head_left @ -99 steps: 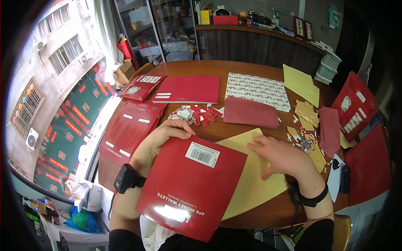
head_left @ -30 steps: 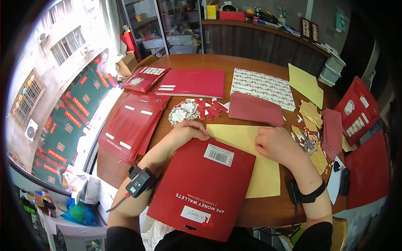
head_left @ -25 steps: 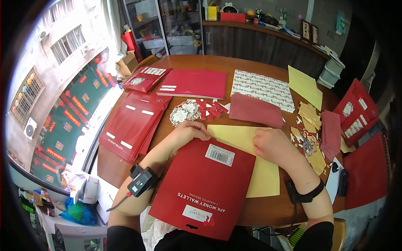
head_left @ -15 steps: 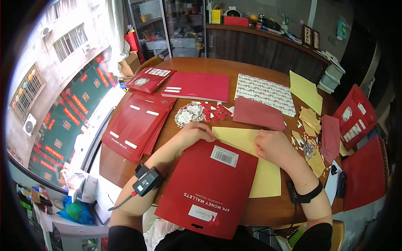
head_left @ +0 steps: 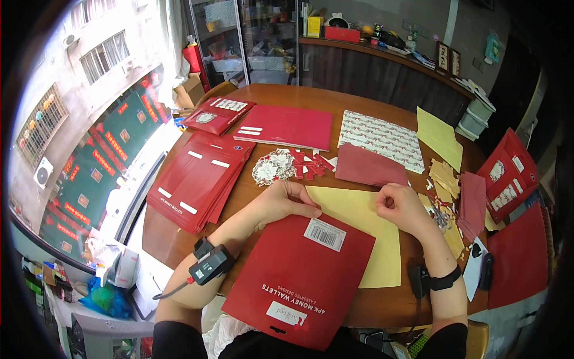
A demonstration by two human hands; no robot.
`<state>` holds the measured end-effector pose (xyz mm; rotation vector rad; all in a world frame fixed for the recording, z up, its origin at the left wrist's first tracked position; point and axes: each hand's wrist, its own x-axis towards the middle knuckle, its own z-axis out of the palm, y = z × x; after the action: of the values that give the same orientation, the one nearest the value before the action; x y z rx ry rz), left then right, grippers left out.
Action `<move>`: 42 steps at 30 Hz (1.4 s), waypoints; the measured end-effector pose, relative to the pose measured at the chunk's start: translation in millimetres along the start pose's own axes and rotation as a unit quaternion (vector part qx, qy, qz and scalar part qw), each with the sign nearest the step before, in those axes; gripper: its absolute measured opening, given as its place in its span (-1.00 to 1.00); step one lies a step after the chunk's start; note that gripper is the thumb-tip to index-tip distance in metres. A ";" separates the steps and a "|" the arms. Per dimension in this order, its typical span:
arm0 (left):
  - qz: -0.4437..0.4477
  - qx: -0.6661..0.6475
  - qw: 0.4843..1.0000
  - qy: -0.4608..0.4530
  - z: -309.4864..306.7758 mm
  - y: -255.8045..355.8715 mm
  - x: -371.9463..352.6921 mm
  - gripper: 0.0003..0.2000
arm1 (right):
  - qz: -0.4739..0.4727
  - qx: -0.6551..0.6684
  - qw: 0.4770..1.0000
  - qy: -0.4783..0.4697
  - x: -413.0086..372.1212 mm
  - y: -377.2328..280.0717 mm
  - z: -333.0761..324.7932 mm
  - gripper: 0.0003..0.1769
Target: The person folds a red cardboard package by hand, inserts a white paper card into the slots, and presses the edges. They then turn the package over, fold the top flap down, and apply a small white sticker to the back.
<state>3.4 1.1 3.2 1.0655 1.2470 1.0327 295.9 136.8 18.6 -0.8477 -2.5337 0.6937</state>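
My left hand (head_left: 288,202) grips the top edge of a red money wallet pack (head_left: 299,269), thumb on its face. The pack is tilted toward me, with a white barcode sticker (head_left: 324,234) near the top and upside-down lettering below. My right hand (head_left: 402,206) is curled closed above the yellow paper sheet (head_left: 376,251), apart from the pack. Its fingertips are pressed together, and whatever they might hold is hidden. The yellow sheet lies on the table, partly behind the pack.
Stacked red packs (head_left: 194,185) lie at left. White cutouts (head_left: 274,167) and red strips (head_left: 311,166) sit mid-table. Dark red envelopes (head_left: 371,165), patterned sheets (head_left: 382,137) and another yellow sheet (head_left: 439,139) lie behind. Paper scraps (head_left: 443,178) and an upright red pack (head_left: 508,170) are at right.
My right hand has moved slightly right, away from the pack. The pack has shifted a little right and down, with my left hand still on its top edge.
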 end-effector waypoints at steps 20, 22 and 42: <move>0.080 -0.012 0.995 -0.056 20.3 10.3 -13.1 -0.86 | -0.061 0.170 0.983 0.016 -18.6 -83.3 9.0 -0.88; 0.082 -0.016 0.995 -0.058 19.6 9.8 -12.9 -0.86 | -0.046 0.187 0.981 0.010 -20.6 -87.3 8.8 -0.88; 0.078 -0.009 0.996 -0.053 18.9 10.9 -13.4 -0.86 | -0.056 0.148 0.987 -0.024 -23.9 -95.3 6.6 -0.89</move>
<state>21.4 -10.7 17.1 1.2035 1.0809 1.0872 267.6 53.1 62.0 -0.5874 -2.4149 1.0312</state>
